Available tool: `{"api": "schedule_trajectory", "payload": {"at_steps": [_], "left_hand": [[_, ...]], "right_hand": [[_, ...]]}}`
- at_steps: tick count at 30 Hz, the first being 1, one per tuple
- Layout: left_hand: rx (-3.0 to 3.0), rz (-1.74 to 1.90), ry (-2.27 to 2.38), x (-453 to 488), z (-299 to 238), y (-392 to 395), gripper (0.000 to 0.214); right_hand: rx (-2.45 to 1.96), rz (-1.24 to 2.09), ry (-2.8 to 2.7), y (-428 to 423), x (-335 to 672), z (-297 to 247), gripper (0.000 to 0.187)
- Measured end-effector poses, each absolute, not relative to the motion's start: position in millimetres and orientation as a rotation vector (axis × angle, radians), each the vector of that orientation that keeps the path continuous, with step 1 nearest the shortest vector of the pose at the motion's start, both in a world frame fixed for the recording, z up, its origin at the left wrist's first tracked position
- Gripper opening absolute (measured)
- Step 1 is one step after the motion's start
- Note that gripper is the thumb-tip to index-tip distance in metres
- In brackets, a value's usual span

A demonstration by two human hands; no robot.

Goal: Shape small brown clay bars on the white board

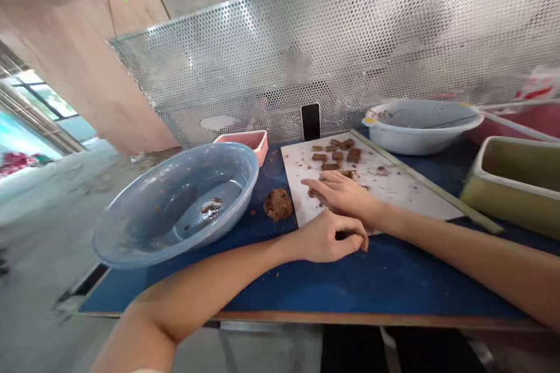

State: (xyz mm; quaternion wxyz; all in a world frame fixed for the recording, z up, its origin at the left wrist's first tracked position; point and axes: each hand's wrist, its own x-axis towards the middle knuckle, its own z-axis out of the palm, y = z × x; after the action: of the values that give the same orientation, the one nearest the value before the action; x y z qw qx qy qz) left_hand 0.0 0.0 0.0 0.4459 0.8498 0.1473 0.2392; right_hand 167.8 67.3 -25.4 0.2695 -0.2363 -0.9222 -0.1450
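My left hand (330,237) rests at the near edge of a white cutting board (394,189), fingers curled in; what they hold, if anything, is hidden. Just beyond it my right hand (339,191) lies on the board with fingers stretched flat over a brown piece that is mostly covered. Several small brown blocks (336,154) lie at the board's far end. A rough brown lump (277,204) sits on the blue tabletop (385,280), left of the board.
A large blue plastic basin (144,227) with residue sits at left. Behind it is a pink tray (251,140). A phone (311,121) leans on the perforated metal screen (350,41). A pale basin (422,125) and green tub (511,183) stand right.
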Motion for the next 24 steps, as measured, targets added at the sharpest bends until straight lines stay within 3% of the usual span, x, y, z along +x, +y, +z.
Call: {"api": "schedule_trajectory", "payload": {"at_steps": [9,24], "left_hand": [[2.098,0.582,0.401,-1,1,-2,0.020],[2.111,0.571,0.400,-1,-2,-1,0.019]], "right_hand": [[-0.631,-0.325,-2.486,78,170,-37,0.074],[-0.629,-0.309,-2.475,78,170,-36,0.059]]}}
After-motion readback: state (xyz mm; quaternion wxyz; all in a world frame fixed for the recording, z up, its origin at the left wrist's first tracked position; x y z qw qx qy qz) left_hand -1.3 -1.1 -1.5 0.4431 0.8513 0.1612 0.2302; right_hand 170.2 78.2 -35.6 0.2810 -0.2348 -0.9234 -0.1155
